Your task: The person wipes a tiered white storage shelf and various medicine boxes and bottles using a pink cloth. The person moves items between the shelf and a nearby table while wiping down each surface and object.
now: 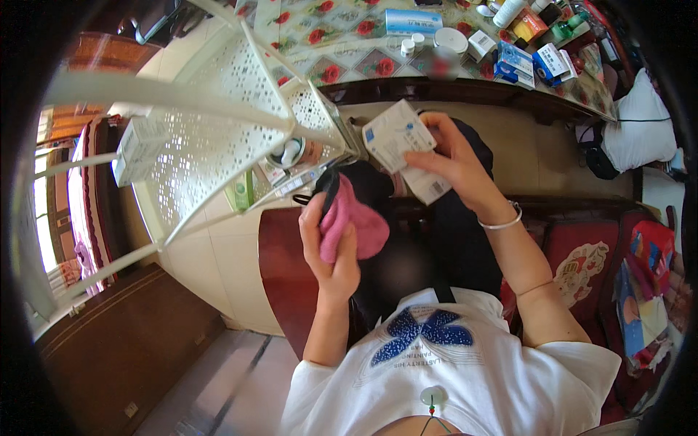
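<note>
My left hand point(332, 256) grips a folded pink cloth point(368, 231), which hangs over my lap beside the white shelf rack. A black strip runs along the cloth's upper edge. In my right hand point(458, 158) is a white cardboard box point(395, 136) with blue marks and print, pinched between thumb and fingers above my knees. Just below it, partly covered by my thumb, shows another white carton panel point(428, 185) with a barcode; whether it is a second box I cannot tell. Cloth and box are apart.
A white perforated shelf rack point(212, 125) stands close on the left, bearing a white carton point(139, 152); lower down are a green box point(240, 191) and an open container point(289, 152). Ahead, a table with a rose-patterned cover point(349, 43) holds several medicine boxes and bottles. A red-cushioned wooden seat point(572, 261) lies right.
</note>
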Available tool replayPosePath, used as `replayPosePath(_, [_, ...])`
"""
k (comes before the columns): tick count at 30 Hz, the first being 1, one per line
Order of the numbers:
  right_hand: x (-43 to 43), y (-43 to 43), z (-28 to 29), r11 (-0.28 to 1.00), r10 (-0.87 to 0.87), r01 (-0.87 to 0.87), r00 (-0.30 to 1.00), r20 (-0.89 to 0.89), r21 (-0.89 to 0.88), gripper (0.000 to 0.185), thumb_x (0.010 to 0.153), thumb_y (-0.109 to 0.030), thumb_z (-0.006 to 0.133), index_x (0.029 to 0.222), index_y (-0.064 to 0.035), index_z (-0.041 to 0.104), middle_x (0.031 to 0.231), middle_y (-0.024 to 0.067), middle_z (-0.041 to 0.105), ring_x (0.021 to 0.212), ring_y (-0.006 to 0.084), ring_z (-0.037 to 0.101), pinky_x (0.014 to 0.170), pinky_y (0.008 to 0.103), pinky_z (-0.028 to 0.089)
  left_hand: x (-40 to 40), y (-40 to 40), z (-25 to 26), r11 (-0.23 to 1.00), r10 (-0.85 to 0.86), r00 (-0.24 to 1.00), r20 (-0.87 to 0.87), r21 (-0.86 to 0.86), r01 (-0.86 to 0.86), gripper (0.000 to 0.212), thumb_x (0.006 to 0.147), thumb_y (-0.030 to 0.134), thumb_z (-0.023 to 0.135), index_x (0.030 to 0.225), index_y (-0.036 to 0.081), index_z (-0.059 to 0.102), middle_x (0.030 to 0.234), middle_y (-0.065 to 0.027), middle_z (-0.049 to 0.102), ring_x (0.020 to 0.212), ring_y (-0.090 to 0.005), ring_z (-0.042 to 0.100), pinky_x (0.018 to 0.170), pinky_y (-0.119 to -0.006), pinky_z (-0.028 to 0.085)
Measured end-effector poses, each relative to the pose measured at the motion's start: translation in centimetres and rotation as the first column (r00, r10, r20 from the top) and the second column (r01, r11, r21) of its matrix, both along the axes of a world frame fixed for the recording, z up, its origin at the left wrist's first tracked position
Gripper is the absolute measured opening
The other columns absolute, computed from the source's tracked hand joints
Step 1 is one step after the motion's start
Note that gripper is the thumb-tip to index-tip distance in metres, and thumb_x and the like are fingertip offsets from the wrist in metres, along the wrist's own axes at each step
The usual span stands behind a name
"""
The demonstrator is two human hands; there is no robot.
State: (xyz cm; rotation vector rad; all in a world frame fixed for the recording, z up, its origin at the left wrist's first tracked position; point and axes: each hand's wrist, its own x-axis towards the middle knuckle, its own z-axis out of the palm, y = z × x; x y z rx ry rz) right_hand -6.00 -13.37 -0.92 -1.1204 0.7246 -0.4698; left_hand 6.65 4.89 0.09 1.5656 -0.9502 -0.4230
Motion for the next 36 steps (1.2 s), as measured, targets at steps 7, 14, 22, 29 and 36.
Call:
replayPosePath(7, [-1.4,6.0,0.6,0.980,0.117,-0.117,0.993,-0.009,-0.159,0.055,0.075,-0.006,0.074,0.118,-0.0058,0.040,0.094,0.0099,0.058,0.088,0.0157,0.057,0.079,0.0299,0.046,-1.4,-2.8,2.8,0.981,-0.102,0.902,0.420,0.194,0.020,0.052,0.076,0.009,0.065,0.126,0.017,0.054,0.134,-0.0237,0.041,0.114,-0.0429,0.047,0.096,-0.044,0.040])
replayPosePath(14, [-2.2,6.2,1.4,0.955,0.275,-0.280,0.959,-0.063,-0.100,0.054,0.077,-0.004,0.072,0.121,-0.0040,0.041,0.105,0.0105,0.059,0.097,0.0145,0.056,0.083,0.0291,0.046,-0.2,-0.9,0.7,0.993,-0.080,0.972,-0.221,0.071,0.098,0.037,0.092,0.012,0.052,0.126,-0.003,0.047,0.116,-0.0122,0.056,0.104,-0.0205,0.054,0.092,-0.029,0.040])
replayPosePath(22, [-2.9,5.8,3.3,0.932,0.286,-0.283,0.958,0.019,0.224,0.052,0.083,-0.018,0.069,0.124,0.0002,0.041,0.108,0.0131,0.060,0.099,0.0153,0.057,0.082,0.0292,0.048,0.7,-0.3,2.2,0.995,0.014,0.443,-0.897,0.058,0.087,0.037,0.093,0.017,0.052,0.126,0.000,0.048,0.112,-0.0072,0.057,0.102,-0.0144,0.053,0.090,-0.027,0.042])
replayPosePath(29, [-1.0,5.8,6.0,0.892,0.416,-0.437,0.894,-0.168,-0.116,0.055,0.081,-0.022,0.072,0.121,0.0037,0.045,0.109,0.0151,0.060,0.103,0.0160,0.056,0.088,0.0290,0.045,2.3,1.1,1.7,0.990,-0.125,0.548,-0.827,-0.068,0.124,0.037,0.093,0.018,0.054,0.126,0.001,0.048,0.113,-0.0077,0.057,0.103,-0.0141,0.054,0.089,-0.027,0.043])
replayPosePath(36, [3.7,6.4,12.6,0.736,0.390,-0.437,0.898,-0.204,-0.517,0.051,0.075,-0.017,0.074,0.117,0.0014,0.051,0.103,0.0102,0.061,0.097,0.0142,0.057,0.087,0.0290,0.044,5.6,2.7,-1.0,0.989,-0.118,0.292,-0.949,-0.140,-0.054,0.040,0.094,0.018,0.052,0.129,0.001,0.046,0.118,-0.0105,0.058,0.108,-0.0179,0.055,0.093,-0.031,0.044])
